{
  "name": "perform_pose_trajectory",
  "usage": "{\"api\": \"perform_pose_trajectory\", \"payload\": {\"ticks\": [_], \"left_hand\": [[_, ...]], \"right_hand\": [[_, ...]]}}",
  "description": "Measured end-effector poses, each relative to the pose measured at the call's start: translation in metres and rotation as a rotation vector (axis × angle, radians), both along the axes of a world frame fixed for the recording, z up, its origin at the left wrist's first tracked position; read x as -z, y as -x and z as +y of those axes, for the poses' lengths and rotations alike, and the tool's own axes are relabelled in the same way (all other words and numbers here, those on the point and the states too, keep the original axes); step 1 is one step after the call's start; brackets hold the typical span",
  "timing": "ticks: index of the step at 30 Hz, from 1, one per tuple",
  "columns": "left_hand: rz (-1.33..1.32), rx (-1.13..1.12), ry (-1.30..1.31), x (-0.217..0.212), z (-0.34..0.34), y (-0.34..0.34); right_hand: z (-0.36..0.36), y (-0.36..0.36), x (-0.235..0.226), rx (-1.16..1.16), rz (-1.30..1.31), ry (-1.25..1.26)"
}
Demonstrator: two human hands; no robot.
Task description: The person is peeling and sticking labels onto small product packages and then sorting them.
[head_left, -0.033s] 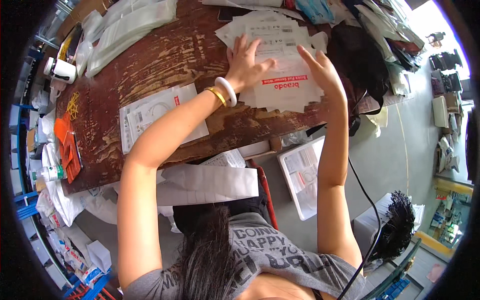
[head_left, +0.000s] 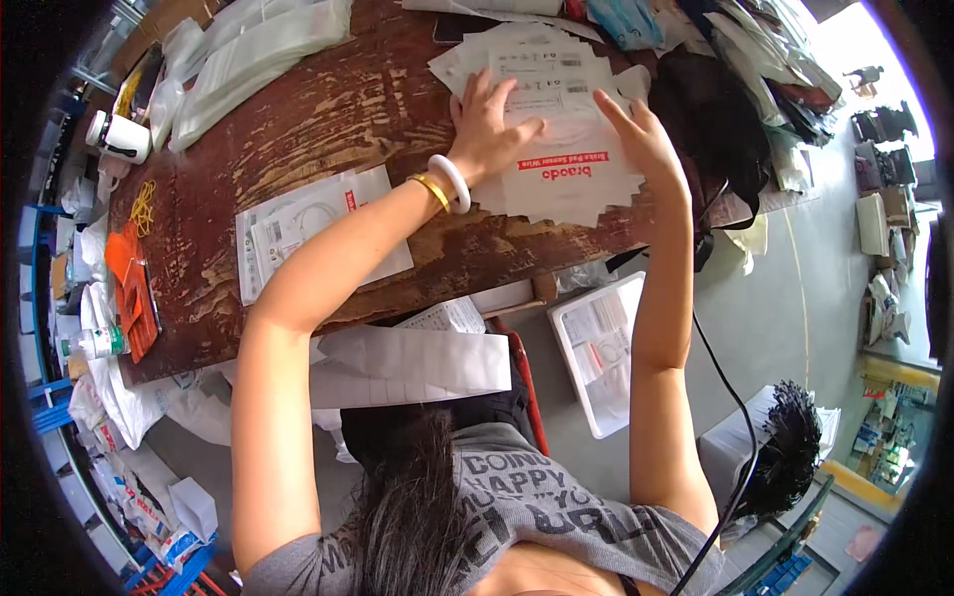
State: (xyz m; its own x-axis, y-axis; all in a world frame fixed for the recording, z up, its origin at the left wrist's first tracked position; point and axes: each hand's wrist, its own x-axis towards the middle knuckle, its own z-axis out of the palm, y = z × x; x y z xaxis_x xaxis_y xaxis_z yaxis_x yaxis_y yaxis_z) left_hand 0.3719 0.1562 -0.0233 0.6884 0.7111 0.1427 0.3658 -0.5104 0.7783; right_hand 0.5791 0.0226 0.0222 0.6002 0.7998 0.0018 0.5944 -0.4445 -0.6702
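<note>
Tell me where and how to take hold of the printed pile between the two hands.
Grip the pile at its left and right edges, one hand coming from each side. It lies flat with layers fanned unevenly, so pinching one edge would probably miss some. The left hand and right hand sit at those sides.
</note>
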Motion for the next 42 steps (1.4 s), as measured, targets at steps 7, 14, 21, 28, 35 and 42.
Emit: {"api": "perform_pose_trajectory", "payload": {"ticks": [7, 14, 21, 28, 35, 42], "left_hand": [[-0.227, -0.086, 0.013, 0.001, -0.011, 0.011], [-0.392, -0.195, -0.065, 0.016, -0.047, 0.011], [-0.427, -0.267, -0.094, 0.016, -0.056, 0.011], [-0.402, -0.36, -0.154, 0.019, -0.08, 0.007], [-0.406, -0.358, -0.173, 0.021, -0.08, 0.011], [-0.389, -0.383, -0.148, 0.017, -0.085, 0.008]], "right_hand": [[0.01, -0.002, -0.022, 0.101, 0.16, 0.128], [0.014, 0.015, -0.022, -0.131, 0.409, -0.03], [0.025, 0.027, -0.06, -0.144, 0.337, 0.164], [0.035, 0.023, -0.058, -0.2, 0.525, 0.232], [0.041, 0.021, -0.05, -0.323, 0.497, 0.261], [0.044, 0.016, -0.048, -0.268, 0.518, 0.336]]}}
